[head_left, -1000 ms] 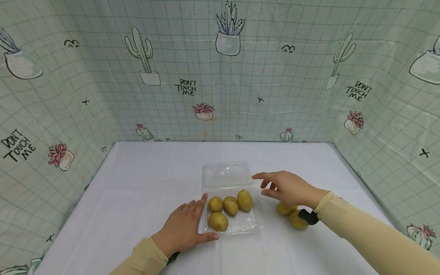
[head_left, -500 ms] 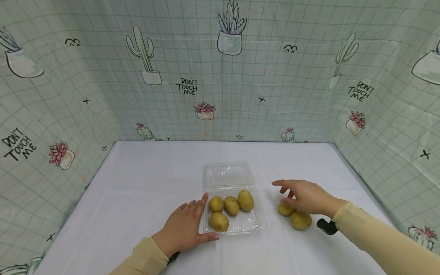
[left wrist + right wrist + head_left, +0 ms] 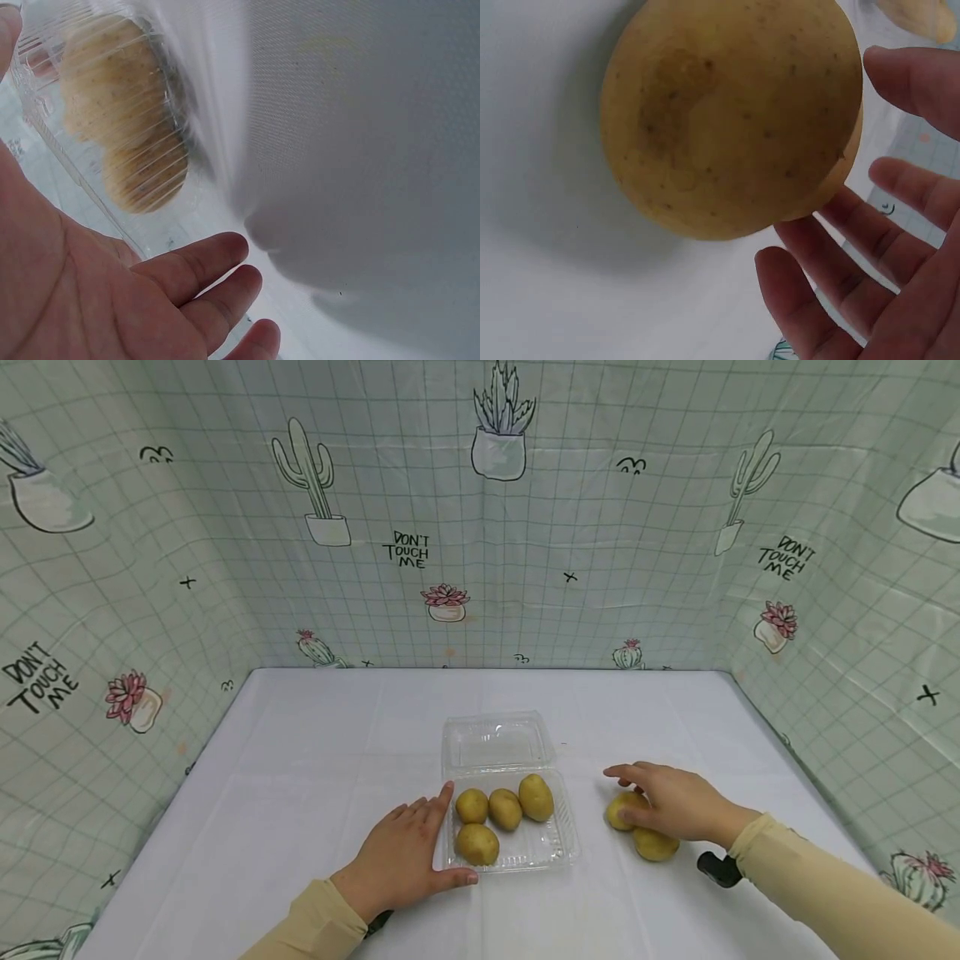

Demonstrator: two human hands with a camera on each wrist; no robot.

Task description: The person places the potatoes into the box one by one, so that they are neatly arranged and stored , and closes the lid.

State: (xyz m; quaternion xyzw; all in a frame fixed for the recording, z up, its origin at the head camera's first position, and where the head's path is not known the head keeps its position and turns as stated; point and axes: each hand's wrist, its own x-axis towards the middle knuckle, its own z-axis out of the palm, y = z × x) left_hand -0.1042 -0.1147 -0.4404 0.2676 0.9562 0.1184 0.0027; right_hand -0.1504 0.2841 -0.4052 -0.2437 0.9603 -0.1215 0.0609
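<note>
A clear plastic clamshell box lies with its lid folded back, several potatoes in its base. Along the box's left side my left hand rests with fingers spread, its index finger and thumb at the edge. To the right of the box, two potatoes sit together: a farther one and a nearer one. Over them is my right hand, fingers parted around the farther potato. In the right wrist view the nearer potato hides most of the farther one, so contact is unclear.
A white cloth covers the table. Patterned curtains with cactus drawings close off the back and both sides. A black wrist camera hangs beneath the right sleeve.
My right hand has moved right from beside the box and come down over the two loose potatoes. The left hand and the box stay in place.
</note>
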